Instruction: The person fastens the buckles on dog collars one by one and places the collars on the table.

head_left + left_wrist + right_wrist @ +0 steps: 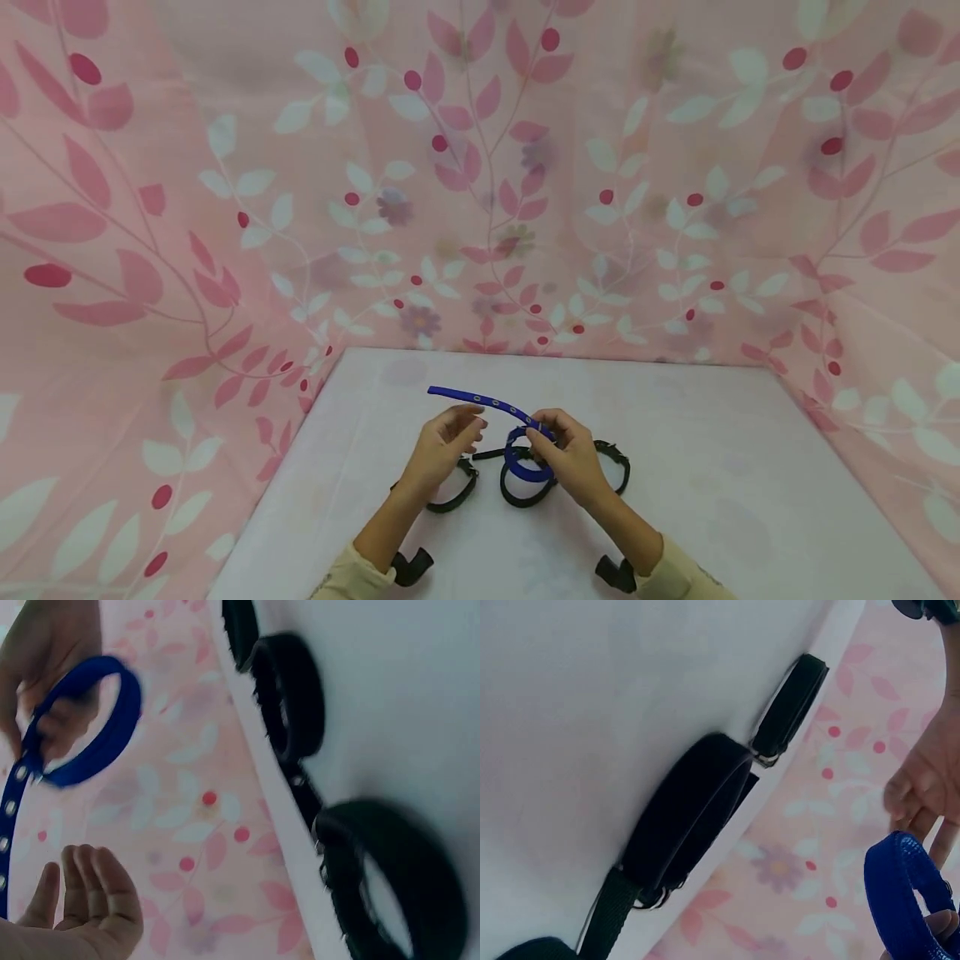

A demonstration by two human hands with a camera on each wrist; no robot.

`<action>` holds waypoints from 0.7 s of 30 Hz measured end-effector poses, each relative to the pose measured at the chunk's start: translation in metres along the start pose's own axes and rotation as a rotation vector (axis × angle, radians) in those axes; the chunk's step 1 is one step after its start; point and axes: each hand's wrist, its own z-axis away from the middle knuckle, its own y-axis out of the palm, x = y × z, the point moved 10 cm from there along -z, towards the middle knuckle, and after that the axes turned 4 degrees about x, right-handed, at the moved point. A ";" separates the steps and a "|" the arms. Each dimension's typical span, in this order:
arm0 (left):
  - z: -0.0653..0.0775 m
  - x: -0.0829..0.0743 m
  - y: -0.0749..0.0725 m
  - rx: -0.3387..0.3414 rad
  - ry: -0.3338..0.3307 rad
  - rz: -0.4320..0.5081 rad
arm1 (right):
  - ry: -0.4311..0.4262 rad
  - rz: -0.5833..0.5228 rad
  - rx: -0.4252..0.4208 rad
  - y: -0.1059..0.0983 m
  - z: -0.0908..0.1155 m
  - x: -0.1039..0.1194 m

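Observation:
A blue collar (528, 475), buckled into a loop, hangs above the table from my right hand (572, 457). Thumb and fingers pinch it near the buckle. Its long free strap (486, 401), lined with metal eyelets, points to the left. My left hand (437, 448) hovers just below that strap, fingers relaxed and apart from the thumb; the left wrist view shows this palm (105, 919) holding nothing. In the right wrist view the blue loop (891, 900) covers part of the right fingers. Whether the left fingertips touch the strap is hard to tell.
Dark collars stand looped on the white table (697, 500): a left one (453, 504), a middle one (517, 500) under the blue loop, and a right one (625, 475) partly behind my right hand. Pink floral cloth (487, 208) surrounds the table at the back and sides.

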 end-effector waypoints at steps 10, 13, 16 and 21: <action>-0.007 0.018 0.041 0.137 0.104 -0.088 | -0.005 -0.086 0.005 0.010 -0.001 -0.008; -0.002 0.007 0.038 0.136 0.117 -0.074 | -0.027 0.038 0.003 0.009 0.002 0.005; 0.004 -0.007 0.033 0.137 0.130 -0.075 | -0.085 0.166 0.023 0.011 0.006 0.022; 0.007 -0.021 0.021 0.086 0.125 -0.162 | -0.151 0.253 0.011 0.005 0.006 0.032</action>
